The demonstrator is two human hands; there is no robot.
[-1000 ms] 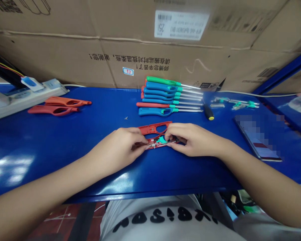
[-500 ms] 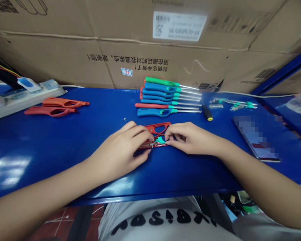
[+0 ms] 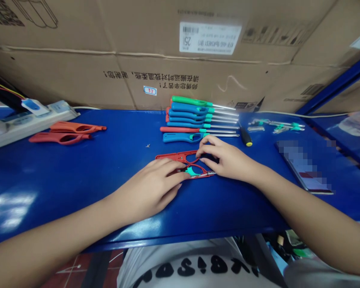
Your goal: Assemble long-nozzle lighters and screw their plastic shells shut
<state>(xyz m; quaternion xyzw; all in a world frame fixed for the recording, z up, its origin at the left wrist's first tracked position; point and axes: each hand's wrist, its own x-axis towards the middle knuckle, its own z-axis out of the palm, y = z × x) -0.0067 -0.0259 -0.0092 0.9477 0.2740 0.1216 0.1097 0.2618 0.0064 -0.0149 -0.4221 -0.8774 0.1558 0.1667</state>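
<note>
Pinched between the thumb and fingers of my right hand [image 3: 228, 158], as far as I can see, is the right end of the upper red shell half [image 3: 175, 156]. My left hand [image 3: 159, 182] spreads over the left part of the lower red shell half [image 3: 203, 170], fingertips down by its green trigger [image 3: 191, 172]; I can't tell whether those fingers grasp or just press. Both halves lie before me on the blue table [image 3: 87, 180], side by side.

From them, small screws [image 3: 148, 146] sit at ten o'clock, finished lighters [image 3: 183, 116] at twelve, a screwdriver [image 3: 245, 137] at one, green-and-metal parts [image 3: 294, 127] at two and a phone [image 3: 306, 168] at three. Orange and red shells [image 3: 75, 127] rest toward nine, beside a power strip [image 3: 15, 130].

Beyond, at twelve, stands a carton [image 3: 87, 68], its print upside down to me: "师傅您辛苦了!请在搬运时对我温柔些,谢谢您!" Its white label [image 3: 210, 38] shows "25" and a code ending "(B1)"; the red digits on the blue-edged sticker [image 3: 150, 91] look like 33.
</note>
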